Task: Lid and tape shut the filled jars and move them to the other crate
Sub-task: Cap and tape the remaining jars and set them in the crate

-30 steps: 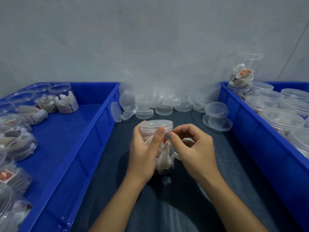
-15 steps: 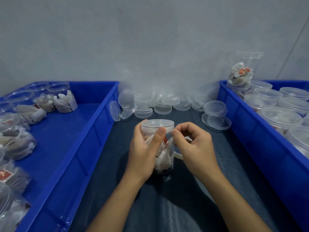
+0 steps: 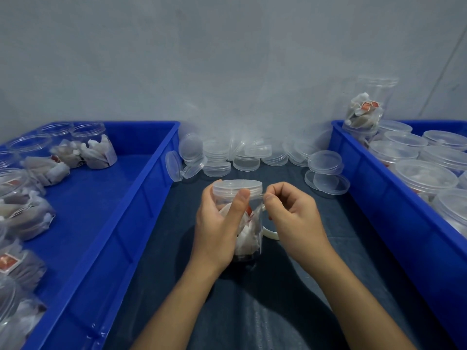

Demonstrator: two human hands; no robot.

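1. Clear plastic jar point(image 3: 249, 223), lidded and holding sachets, stands at frame centre on the dark table point(image 3: 278, 311), with the left hand point(image 3: 217, 231) wrapped around it, thumb on the lid's point(image 3: 237, 186) edge.
2. The right hand point(image 3: 293, 218) pinches clear tape beside the lid, a tape roll point(image 3: 271, 234) under it.
3. Loose lids point(image 3: 242, 154) pile behind.
4. Blue crates flank: left crate point(image 3: 141, 188), right crate point(image 3: 374, 188).

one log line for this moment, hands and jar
stage: taping lid | left hand: grips jar | right hand: pinches tape at lid | jar: upright, between crates
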